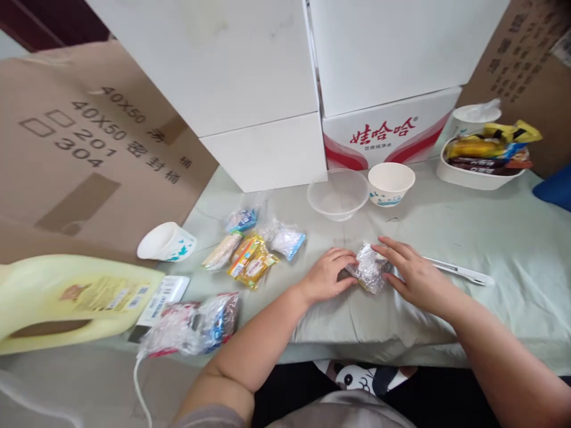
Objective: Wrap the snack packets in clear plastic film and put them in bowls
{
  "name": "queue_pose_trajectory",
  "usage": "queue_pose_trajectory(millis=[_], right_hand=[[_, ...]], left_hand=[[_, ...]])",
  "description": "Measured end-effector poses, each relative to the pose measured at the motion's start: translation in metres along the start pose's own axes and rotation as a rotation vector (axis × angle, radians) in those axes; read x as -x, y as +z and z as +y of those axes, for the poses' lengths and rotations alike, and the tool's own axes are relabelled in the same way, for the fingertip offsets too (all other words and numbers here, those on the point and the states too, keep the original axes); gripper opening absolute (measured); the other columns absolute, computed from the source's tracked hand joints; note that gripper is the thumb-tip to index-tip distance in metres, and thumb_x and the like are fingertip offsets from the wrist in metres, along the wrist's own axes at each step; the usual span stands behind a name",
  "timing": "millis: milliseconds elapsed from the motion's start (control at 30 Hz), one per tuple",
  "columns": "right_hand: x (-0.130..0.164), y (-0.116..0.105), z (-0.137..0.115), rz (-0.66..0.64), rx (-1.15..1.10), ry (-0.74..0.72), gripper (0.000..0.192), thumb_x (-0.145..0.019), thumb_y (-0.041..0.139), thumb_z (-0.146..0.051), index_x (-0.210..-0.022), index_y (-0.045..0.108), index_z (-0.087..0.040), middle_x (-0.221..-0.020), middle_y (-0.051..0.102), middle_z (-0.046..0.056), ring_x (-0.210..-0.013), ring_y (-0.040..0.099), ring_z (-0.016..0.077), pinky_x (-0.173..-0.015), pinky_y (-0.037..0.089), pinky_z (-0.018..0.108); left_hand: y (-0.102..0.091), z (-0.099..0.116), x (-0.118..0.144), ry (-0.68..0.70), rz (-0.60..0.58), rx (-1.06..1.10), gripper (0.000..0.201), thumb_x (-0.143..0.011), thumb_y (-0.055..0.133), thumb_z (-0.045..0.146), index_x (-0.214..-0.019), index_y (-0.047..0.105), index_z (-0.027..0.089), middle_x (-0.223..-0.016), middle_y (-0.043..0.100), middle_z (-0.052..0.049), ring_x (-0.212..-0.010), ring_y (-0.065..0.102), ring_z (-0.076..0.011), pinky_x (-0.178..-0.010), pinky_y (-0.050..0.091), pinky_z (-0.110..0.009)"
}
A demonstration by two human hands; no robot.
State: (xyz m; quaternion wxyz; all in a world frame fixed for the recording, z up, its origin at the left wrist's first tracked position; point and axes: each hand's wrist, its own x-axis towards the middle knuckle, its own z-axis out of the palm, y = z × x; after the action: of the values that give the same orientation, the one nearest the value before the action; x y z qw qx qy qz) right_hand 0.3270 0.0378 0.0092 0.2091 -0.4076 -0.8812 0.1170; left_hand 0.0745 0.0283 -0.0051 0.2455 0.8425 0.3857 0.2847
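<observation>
My left hand (329, 274) and my right hand (411, 274) both grip a small crinkled clear-plastic packet (369, 268) that rests on the pale green cloth (491, 238). The left fingers pinch its left end; the right fingers lie over its right side. A white pen-like tool (459, 272) lies just right of my right hand. A clear plastic bowl (338, 194) and a white paper bowl (391, 183) stand side by side beyond the packet.
Several snack packets (252, 257) lie left of my hands, with a tipped paper cup (166, 242), a yellow jug (66, 300) and bagged items (191, 324). A white tray of wrapped bars (484, 163) sits far right. White and cardboard boxes (250, 89) wall the back.
</observation>
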Motion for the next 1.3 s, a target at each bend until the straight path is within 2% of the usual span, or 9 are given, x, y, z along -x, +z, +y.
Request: queue_pose_trajectory(millis=[133,267,433,600,733,933,1067,1167,1300], right_hand=[[-0.007,0.017,-0.021,0.002,0.043,0.024,0.040,-0.091,0.053,-0.032,-0.130,0.053,-0.025,-0.111,0.064,0.011,-0.100,0.062,0.0297,-0.085,0.053,0.045],[-0.010,0.029,-0.035,0.018,-0.007,0.077,0.049,-0.088,0.058,-0.037,-0.135,0.048,-0.026,-0.122,0.057,0.013,-0.090,0.066,0.0266,-0.073,0.056,0.040],[-0.019,0.029,-0.040,-0.086,-0.054,0.065,0.045,-0.084,0.065,-0.031,-0.127,0.054,-0.023,-0.115,0.059,0.011,-0.092,0.066,0.0265,-0.076,0.055,0.038],[-0.023,0.013,-0.032,-0.117,-0.225,0.149,0.013,-0.084,0.067,-0.026,-0.097,0.066,-0.023,-0.108,0.060,0.006,-0.074,0.064,0.0158,-0.072,0.052,0.031],[-0.021,0.010,-0.031,-0.096,-0.302,0.176,0.004,-0.084,0.065,-0.019,-0.081,0.064,-0.021,-0.108,0.060,0.004,-0.069,0.061,0.0120,-0.070,0.050,0.028],[-0.022,0.017,-0.031,-0.076,-0.350,0.165,0.002,-0.088,0.061,-0.023,-0.089,0.061,-0.021,-0.103,0.062,0.004,-0.070,0.061,0.0129,-0.071,0.050,0.029],[-0.021,0.023,-0.026,-0.067,-0.259,0.107,0.027,-0.085,0.066,-0.033,-0.108,0.058,-0.022,-0.108,0.061,0.007,-0.084,0.063,0.0189,-0.077,0.050,0.033],[-0.020,0.026,-0.023,-0.094,-0.241,0.107,0.026,-0.087,0.063,-0.035,-0.109,0.057,-0.023,-0.112,0.060,0.008,-0.081,0.063,0.0191,-0.076,0.050,0.034],[-0.019,0.027,-0.022,-0.114,-0.244,0.134,0.024,-0.089,0.058,-0.038,-0.107,0.057,-0.024,-0.115,0.060,0.008,-0.077,0.064,0.0185,-0.073,0.051,0.034]], left_hand=[[0.000,-0.003,0.002,-0.010,0.088,0.038,0.035,-0.080,0.055,0.006,-0.112,0.061,0.019,-0.124,0.064,-0.011,-0.118,0.057,-0.0225,-0.104,0.046,-0.045],[-0.003,-0.001,0.004,-0.083,0.253,0.020,0.030,-0.083,0.052,0.007,-0.110,0.061,0.017,-0.119,0.063,-0.012,-0.116,0.055,-0.0221,-0.102,0.046,-0.043],[-0.006,0.003,0.003,-0.064,0.108,0.015,0.059,-0.067,0.083,0.038,-0.118,0.059,0.019,-0.114,0.064,-0.010,-0.108,0.055,-0.0264,-0.096,0.049,-0.045],[-0.006,-0.001,0.003,-0.135,0.161,0.037,0.009,-0.083,0.070,0.023,-0.090,0.067,0.019,-0.089,0.066,-0.005,-0.090,0.060,-0.0196,-0.084,0.051,-0.036],[-0.007,0.000,0.004,-0.131,0.117,0.048,0.027,-0.080,0.072,0.024,-0.106,0.067,0.020,-0.106,0.063,-0.008,-0.099,0.061,-0.0209,-0.087,0.052,-0.035],[-0.003,-0.003,0.002,-0.135,0.094,0.051,0.006,-0.083,0.068,0.023,-0.088,0.069,0.020,-0.095,0.065,-0.006,-0.093,0.061,-0.0198,-0.082,0.053,-0.033],[-0.004,0.004,0.001,-0.208,0.113,0.066,0.010,-0.081,0.070,0.025,-0.088,0.068,0.019,-0.092,0.066,-0.005,-0.088,0.062,-0.0185,-0.079,0.053,-0.031],[-0.022,0.016,-0.003,-0.332,0.136,-0.040,0.015,-0.086,0.064,0.028,-0.097,0.068,0.019,-0.097,0.067,-0.006,-0.089,0.063,-0.0186,-0.080,0.053,-0.031],[-0.078,0.012,-0.020,-0.474,0.108,-0.456,0.029,-0.090,0.053,0.027,-0.116,0.067,0.021,-0.118,0.064,-0.010,-0.111,0.059,-0.0243,-0.099,0.047,-0.039]])
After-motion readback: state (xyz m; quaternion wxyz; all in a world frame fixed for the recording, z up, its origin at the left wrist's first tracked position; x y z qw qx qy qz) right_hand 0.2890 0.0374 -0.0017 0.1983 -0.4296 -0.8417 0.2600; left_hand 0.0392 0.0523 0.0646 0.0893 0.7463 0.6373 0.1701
